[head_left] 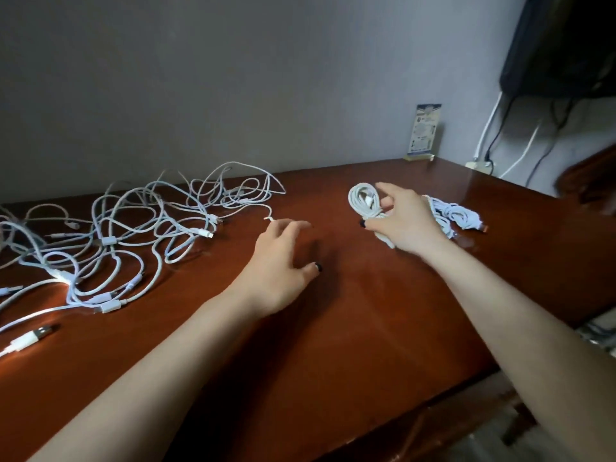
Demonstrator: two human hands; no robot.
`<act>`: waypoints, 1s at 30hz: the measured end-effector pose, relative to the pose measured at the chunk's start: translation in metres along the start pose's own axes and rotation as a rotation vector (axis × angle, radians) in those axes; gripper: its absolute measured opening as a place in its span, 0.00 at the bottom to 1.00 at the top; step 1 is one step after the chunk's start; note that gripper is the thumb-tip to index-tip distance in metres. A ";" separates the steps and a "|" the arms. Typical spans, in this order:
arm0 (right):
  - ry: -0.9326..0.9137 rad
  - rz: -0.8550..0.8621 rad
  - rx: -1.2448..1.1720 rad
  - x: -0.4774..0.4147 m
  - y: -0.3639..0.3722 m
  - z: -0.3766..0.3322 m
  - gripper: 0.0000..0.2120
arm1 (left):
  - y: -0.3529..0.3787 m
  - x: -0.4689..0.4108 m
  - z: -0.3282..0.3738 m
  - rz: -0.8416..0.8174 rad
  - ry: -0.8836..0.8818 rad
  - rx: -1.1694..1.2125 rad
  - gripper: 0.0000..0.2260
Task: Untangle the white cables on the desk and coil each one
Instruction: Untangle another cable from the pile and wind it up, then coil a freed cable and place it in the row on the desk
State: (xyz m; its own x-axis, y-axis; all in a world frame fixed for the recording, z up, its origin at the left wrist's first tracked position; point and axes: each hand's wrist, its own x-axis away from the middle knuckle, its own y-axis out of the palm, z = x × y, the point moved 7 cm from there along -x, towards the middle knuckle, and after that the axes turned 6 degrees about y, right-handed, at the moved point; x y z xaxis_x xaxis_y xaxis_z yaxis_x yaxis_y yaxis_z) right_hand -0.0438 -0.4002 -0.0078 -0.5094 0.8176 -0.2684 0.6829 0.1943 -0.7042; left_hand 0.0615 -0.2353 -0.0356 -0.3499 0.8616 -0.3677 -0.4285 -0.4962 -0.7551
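A tangle of white cables point(126, 235) sprawls over the left part of the brown desk point(350, 328). One loose cable end point(268, 217) trails out of it to the right. My left hand point(283, 265) hovers just right of that end, fingers spread and relaxed, holding nothing. My right hand point(405, 221) grips a coiled white cable point(365, 200) above the desk's middle right. Behind that hand lies a pile of coiled white cables point(450, 215), partly hidden by the hand.
A small upright card point(426, 131) stands at the back against the grey wall. A dark screen point(566, 45) hangs at the top right, with wires running down to a socket point(480, 165). The desk's right edge falls away at the far right.
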 end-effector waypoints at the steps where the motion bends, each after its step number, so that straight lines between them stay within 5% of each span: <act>1: 0.044 0.012 0.085 -0.007 -0.007 0.014 0.31 | 0.008 -0.005 0.005 -0.041 0.010 -0.014 0.24; 8: 0.154 -0.022 0.573 -0.037 -0.016 0.055 0.13 | 0.032 -0.031 0.020 -0.185 0.032 -0.140 0.24; 15: -0.036 -0.048 0.862 -0.032 -0.011 0.010 0.20 | 0.021 -0.034 0.002 -0.205 -0.047 -0.209 0.21; 25: -0.296 -0.561 0.324 -0.001 0.117 -0.071 0.23 | -0.033 0.004 -0.051 -0.219 -0.261 -0.276 0.20; 27: -0.253 -0.573 0.262 -0.002 0.144 -0.077 0.24 | -0.045 0.011 -0.059 -0.149 -0.322 -0.085 0.17; 30: -0.267 -0.441 0.175 -0.004 0.156 -0.094 0.24 | -0.060 0.020 -0.069 0.098 -0.535 0.520 0.13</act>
State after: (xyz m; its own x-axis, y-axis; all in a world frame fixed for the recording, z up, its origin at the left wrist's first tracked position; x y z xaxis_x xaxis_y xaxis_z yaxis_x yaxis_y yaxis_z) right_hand 0.1138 -0.3225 -0.0548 -0.8586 0.5085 -0.0645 0.2889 0.3762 -0.8804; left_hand 0.1379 -0.1811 -0.0349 -0.7067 0.7075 -0.0062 -0.6664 -0.6685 -0.3300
